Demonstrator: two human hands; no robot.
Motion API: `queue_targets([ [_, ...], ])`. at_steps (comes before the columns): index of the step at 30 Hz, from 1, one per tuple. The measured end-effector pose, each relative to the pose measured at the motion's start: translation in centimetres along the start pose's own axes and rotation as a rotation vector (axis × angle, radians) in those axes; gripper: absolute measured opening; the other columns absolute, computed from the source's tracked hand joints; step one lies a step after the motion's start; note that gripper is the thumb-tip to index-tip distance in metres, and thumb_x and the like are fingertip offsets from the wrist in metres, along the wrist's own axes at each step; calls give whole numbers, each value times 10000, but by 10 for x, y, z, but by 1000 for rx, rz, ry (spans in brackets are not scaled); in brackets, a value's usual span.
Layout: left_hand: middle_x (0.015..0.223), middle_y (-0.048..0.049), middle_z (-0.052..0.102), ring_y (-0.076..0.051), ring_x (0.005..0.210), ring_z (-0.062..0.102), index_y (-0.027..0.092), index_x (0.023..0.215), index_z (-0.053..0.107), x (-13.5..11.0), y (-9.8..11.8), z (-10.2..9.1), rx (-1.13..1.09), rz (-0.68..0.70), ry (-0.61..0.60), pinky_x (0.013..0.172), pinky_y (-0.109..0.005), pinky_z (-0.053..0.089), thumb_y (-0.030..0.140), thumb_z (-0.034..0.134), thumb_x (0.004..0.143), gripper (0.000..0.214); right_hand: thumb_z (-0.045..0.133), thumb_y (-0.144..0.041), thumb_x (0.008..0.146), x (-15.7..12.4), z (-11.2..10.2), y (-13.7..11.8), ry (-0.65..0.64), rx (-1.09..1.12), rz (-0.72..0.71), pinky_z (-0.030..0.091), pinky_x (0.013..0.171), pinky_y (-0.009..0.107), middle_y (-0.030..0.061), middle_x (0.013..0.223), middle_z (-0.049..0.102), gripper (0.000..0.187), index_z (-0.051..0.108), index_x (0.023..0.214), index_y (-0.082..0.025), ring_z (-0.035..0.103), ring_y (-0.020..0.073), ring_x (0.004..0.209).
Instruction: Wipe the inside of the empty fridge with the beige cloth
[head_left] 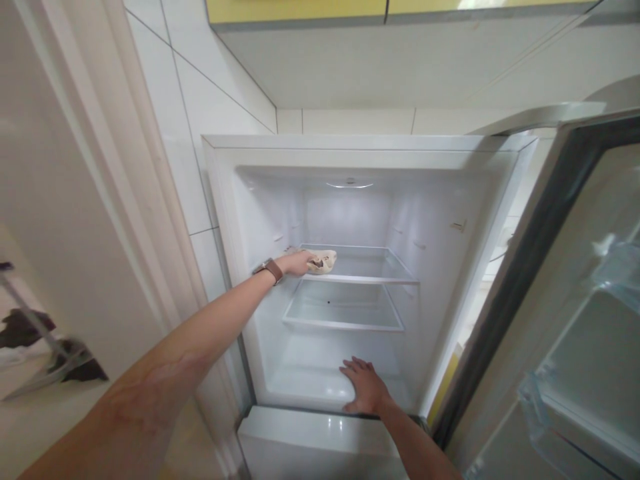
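My left hand (299,263), with a brown-strapped watch (270,270) on the wrist, reaches into an open fridge (370,142). Its fingers are closed on a beige cloth (324,261), which lies against the left part of the upper glass shelf (367,265). Lower down, my right hand (364,387) has its fingers spread over the fridge floor near the front edge; it holds nothing. Whether its palm rests on the surface is hard to tell. Between the two hands sits a second glass shelf (345,307).
The fridge door (565,293), with clear bins, stands open on the right. Yellow-fronted cupboards (300,10) hang above. A door frame (135,167) borders the left side, with a dustpan (60,367) on the floor beyond. A white drawer front (320,440) lies below.
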State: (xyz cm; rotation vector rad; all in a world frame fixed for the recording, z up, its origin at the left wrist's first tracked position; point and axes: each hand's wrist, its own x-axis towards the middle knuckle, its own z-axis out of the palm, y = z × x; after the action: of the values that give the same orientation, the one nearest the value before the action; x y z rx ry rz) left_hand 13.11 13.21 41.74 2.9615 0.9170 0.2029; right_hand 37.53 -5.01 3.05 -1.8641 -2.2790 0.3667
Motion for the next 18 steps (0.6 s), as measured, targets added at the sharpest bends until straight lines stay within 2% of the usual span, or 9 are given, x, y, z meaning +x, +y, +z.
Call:
queue_targets([
  [9,1268,13,705,-199,1117,637,277,1261,686,6,-1,-1,-97,-25,15,978,-226,471,250,579,837,438,837,-634,494,1,2,2,7,-2,-20,118,1212,543,53,1624,327,1166,408,1532,-324,209,368,1499],
  [13,1250,-1,715,-212,1124,639,260,1284,676,10,-1,0,-78,-60,13,973,-233,483,241,591,806,487,813,-662,511,1,1,2,2,-15,-23,124,1208,544,67,1626,320,1152,410,1533,-316,201,375,1500],
  [18,1203,-25,734,-216,1075,660,236,1251,698,16,-6,3,-92,-78,37,947,-234,494,257,582,844,424,807,-669,511,1,1,2,-1,-21,-28,126,1208,543,64,1624,324,1159,405,1536,-309,207,381,1495],
])
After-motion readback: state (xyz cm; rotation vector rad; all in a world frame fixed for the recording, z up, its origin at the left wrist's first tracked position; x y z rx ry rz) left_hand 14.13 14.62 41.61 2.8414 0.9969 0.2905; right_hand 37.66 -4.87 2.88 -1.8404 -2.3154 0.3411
